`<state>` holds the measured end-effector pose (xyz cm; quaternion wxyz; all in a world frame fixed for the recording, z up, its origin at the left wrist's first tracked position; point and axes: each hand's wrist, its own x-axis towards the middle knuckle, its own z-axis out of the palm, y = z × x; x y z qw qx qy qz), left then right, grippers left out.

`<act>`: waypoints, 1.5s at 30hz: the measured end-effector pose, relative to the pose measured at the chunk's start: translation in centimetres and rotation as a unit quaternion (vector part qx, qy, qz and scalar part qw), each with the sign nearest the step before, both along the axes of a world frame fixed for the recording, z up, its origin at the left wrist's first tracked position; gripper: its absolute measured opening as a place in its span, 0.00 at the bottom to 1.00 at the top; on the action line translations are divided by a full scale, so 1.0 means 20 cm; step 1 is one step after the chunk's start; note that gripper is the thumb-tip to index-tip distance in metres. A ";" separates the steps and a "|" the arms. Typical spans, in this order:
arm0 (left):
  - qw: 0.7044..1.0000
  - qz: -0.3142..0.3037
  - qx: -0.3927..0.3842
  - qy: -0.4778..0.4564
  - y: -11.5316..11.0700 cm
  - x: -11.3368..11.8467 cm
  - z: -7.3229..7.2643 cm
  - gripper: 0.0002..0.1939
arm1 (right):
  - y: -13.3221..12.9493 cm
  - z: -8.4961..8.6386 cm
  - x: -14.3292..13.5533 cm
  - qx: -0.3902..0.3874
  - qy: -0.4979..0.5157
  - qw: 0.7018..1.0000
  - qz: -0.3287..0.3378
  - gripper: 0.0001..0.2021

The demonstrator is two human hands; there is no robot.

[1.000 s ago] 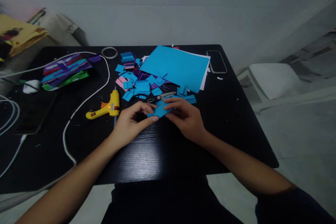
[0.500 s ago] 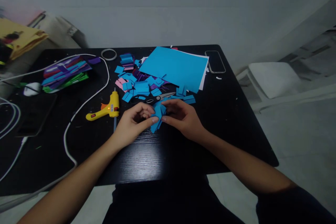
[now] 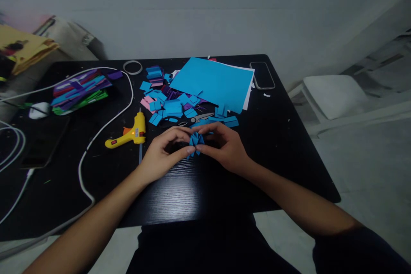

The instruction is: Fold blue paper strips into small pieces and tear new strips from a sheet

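Between my two hands is a piece of folded blue paper (image 3: 196,139) with pointed, fanned pleats, held just above the black table (image 3: 180,209). My left hand (image 3: 163,150) pinches its left side, thumb in front and fingers behind. From the right, my right hand (image 3: 224,145) grips it the same way, and the fingertips of both hands nearly meet at the top. Parts of the paper are hidden behind the fingers. Just beyond the hands lie scissors (image 3: 202,117), partly covered by blue paper pieces (image 3: 173,108).
Left of my hands lies a yellow glue gun (image 3: 135,132) with its light lit. A large blue sheet (image 3: 215,81) and a phone (image 3: 262,75) are at the back. A white cable (image 3: 111,122), a tape roll (image 3: 132,67) and bundled paper strips (image 3: 81,90) occupy the left side.
The folded blue paper has been turned and drawn together between my fingers, so its fanned pleats now face me. Both hands stay in nearly the same place, fingertips closer together.
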<state>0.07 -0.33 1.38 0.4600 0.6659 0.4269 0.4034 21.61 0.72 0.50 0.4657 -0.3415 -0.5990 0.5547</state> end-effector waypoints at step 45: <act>0.995 0.088 0.038 0.035 -0.02 0.02 -0.05 0.14 | 0.02 -0.04 -0.02 -0.108 0.037 0.993 -0.011 0.15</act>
